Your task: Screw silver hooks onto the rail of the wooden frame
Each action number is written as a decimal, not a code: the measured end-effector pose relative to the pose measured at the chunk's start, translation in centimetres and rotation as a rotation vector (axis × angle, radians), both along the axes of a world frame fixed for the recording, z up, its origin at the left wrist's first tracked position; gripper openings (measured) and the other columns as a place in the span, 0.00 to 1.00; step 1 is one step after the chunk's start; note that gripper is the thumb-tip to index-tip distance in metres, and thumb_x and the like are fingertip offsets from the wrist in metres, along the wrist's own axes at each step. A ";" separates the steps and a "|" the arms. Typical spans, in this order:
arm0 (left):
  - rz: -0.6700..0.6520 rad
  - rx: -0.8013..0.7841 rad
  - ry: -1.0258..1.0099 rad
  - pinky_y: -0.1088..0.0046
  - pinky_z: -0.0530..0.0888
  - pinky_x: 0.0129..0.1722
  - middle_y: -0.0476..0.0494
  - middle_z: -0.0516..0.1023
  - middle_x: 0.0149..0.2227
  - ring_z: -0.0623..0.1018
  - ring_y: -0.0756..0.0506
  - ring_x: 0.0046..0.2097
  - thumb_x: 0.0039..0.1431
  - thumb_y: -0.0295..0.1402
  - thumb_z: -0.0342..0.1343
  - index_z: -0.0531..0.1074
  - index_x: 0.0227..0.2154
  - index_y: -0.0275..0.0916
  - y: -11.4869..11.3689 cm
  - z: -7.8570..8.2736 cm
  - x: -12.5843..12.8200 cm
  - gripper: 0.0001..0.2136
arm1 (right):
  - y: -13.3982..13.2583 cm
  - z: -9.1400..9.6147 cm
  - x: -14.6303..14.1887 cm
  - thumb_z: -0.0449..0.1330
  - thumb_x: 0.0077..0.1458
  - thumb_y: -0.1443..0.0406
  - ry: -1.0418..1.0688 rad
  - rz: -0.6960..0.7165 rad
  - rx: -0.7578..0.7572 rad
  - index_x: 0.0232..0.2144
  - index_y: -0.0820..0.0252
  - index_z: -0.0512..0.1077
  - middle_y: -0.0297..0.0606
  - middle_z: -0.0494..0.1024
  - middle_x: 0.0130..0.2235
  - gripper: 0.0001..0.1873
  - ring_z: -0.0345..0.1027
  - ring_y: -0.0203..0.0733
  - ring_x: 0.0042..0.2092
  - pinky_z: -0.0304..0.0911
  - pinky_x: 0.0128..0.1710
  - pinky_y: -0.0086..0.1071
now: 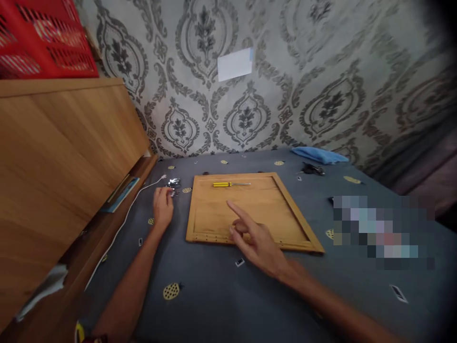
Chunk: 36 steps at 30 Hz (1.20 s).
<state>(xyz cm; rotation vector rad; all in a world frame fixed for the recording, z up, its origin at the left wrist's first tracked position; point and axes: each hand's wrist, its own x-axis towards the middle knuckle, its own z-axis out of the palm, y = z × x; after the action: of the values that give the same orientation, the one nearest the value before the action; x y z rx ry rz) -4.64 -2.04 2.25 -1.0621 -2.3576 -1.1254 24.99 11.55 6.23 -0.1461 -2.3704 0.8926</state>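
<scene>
My left hand [163, 207] is at the left of the cloth-covered surface, its fingers curled together at a small cluster of shiny metal pieces [174, 183]. What the fingertips pinch is too small to make out. A framed wooden panel [246, 209] lies flat in the middle, with a row of small dark holes along its near edge. My right hand [260, 245] hovers over the panel's near edge, index finger stretched out and thumb apart, holding nothing. A screwdriver [223, 184] with a yellow and black handle rests on the far part of the panel.
A wooden cabinet [71, 157] bounds the left side, with a red basket [46, 43] on top. A white cable [124, 221] runs beside it. At the back right lie a blue cloth [320, 155] and a dark object [312, 169]. A blurred-out item [378, 231] lies right.
</scene>
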 end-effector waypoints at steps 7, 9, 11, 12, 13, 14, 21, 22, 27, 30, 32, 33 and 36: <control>0.139 -0.085 -0.037 0.57 0.78 0.48 0.39 0.76 0.49 0.78 0.42 0.47 0.67 0.38 0.57 0.72 0.50 0.35 -2.6 -1.1 -4.6 0.14 | -0.4 -4.1 0.3 0.50 0.67 0.70 0.132 -0.009 0.197 0.69 0.52 0.50 0.31 0.73 0.27 0.31 0.71 0.39 0.32 0.69 0.34 0.31; 0.127 -0.120 -0.028 0.57 0.78 0.48 0.39 0.76 0.49 0.78 0.42 0.48 0.68 0.38 0.57 0.72 0.50 0.35 -2.5 -1.3 -4.6 0.14 | -0.2 -4.2 0.5 0.50 0.68 0.69 0.119 -0.015 0.163 0.68 0.54 0.54 0.30 0.73 0.27 0.28 0.71 0.38 0.30 0.69 0.33 0.30; 0.110 -0.152 -0.015 0.57 0.78 0.48 0.40 0.76 0.49 0.78 0.42 0.48 0.68 0.38 0.57 0.72 0.50 0.35 -2.5 -1.4 -4.5 0.14 | -0.1 -4.2 0.5 0.50 0.68 0.69 0.114 -0.023 0.145 0.66 0.57 0.57 0.30 0.73 0.26 0.25 0.71 0.37 0.28 0.68 0.31 0.29; 0.104 -0.168 -0.009 0.57 0.78 0.48 0.40 0.76 0.49 0.78 0.42 0.47 0.68 0.38 0.57 0.72 0.51 0.35 -2.4 -1.4 -4.5 0.14 | 0.0 -4.1 0.6 0.50 0.68 0.69 0.116 -0.024 0.145 0.65 0.58 0.58 0.30 0.74 0.26 0.24 0.71 0.36 0.28 0.68 0.30 0.28; 0.099 -0.183 -0.003 0.58 0.78 0.48 0.40 0.76 0.49 0.78 0.43 0.47 0.68 0.38 0.57 0.72 0.51 0.36 -2.4 -1.3 -4.4 0.14 | -0.1 -4.1 0.6 0.51 0.68 0.69 0.120 -0.023 0.148 0.64 0.59 0.59 0.29 0.74 0.26 0.24 0.72 0.36 0.28 0.68 0.31 0.28; 0.095 -0.197 0.003 0.58 0.78 0.48 0.40 0.76 0.49 0.78 0.43 0.47 0.68 0.38 0.57 0.72 0.51 0.36 -2.4 -1.3 -4.4 0.14 | -0.1 -4.1 0.6 0.51 0.68 0.69 0.123 -0.023 0.153 0.64 0.59 0.59 0.29 0.75 0.26 0.23 0.72 0.36 0.28 0.68 0.31 0.28; 0.090 -0.278 0.043 0.55 0.76 0.51 0.39 0.75 0.52 0.77 0.41 0.51 0.68 0.37 0.57 0.72 0.52 0.36 -2.4 -1.3 -4.2 0.14 | -0.2 -4.0 0.6 0.51 0.68 0.69 0.136 -0.016 0.153 0.62 0.58 0.61 0.30 0.76 0.27 0.22 0.73 0.36 0.28 0.69 0.31 0.29; 0.089 -0.285 0.047 0.54 0.76 0.52 0.39 0.75 0.52 0.77 0.41 0.51 0.67 0.37 0.57 0.72 0.52 0.36 -2.4 -1.3 -4.1 0.14 | -0.2 -3.9 0.5 0.51 0.68 0.69 0.136 -0.016 0.151 0.62 0.58 0.62 0.30 0.76 0.27 0.22 0.73 0.36 0.29 0.69 0.31 0.29; 0.083 -0.308 0.058 0.56 0.77 0.50 0.39 0.76 0.50 0.77 0.41 0.49 0.67 0.37 0.57 0.72 0.50 0.36 -2.7 -0.9 -3.9 0.13 | -0.2 -3.9 0.5 0.52 0.67 0.69 0.136 -0.021 0.149 0.61 0.57 0.63 0.31 0.77 0.27 0.21 0.74 0.37 0.29 0.69 0.30 0.28; 0.068 -0.315 0.061 0.58 0.78 0.47 0.40 0.76 0.48 0.78 0.43 0.47 0.68 0.37 0.57 0.72 0.49 0.35 -3.0 -0.5 -3.8 0.13 | -0.1 -4.1 0.5 0.52 0.67 0.69 0.130 -0.024 0.145 0.60 0.58 0.64 0.31 0.77 0.27 0.20 0.75 0.37 0.29 0.70 0.30 0.29; 0.050 -0.322 0.066 0.59 0.78 0.46 0.41 0.76 0.47 0.78 0.44 0.45 0.68 0.37 0.57 0.72 0.48 0.35 -3.2 -0.1 -3.8 0.12 | -0.1 -4.1 0.5 0.52 0.67 0.69 0.129 -0.029 0.140 0.60 0.58 0.64 0.32 0.78 0.28 0.20 0.75 0.37 0.29 0.70 0.30 0.29; 0.039 -0.325 0.070 0.59 0.78 0.46 0.41 0.77 0.46 0.78 0.44 0.45 0.68 0.37 0.57 0.73 0.48 0.35 -3.4 0.0 -3.7 0.12 | -0.1 -4.1 0.5 0.52 0.67 0.69 0.129 -0.031 0.137 0.60 0.58 0.65 0.32 0.79 0.28 0.20 0.76 0.38 0.29 0.71 0.30 0.29; -0.007 -0.335 0.091 0.59 0.78 0.47 0.41 0.77 0.45 0.79 0.44 0.46 0.68 0.37 0.57 0.73 0.46 0.35 -3.8 0.5 -3.8 0.11 | -0.2 -3.9 0.5 0.53 0.67 0.69 0.141 -0.031 0.135 0.58 0.58 0.67 0.34 0.80 0.30 0.19 0.77 0.38 0.31 0.72 0.31 0.29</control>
<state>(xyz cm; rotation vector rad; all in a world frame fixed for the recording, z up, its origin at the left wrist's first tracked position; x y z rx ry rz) -8.45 -5.84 2.77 -1.2007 -2.5256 -0.6795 25.44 11.37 2.31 -0.0638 -2.2817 0.7020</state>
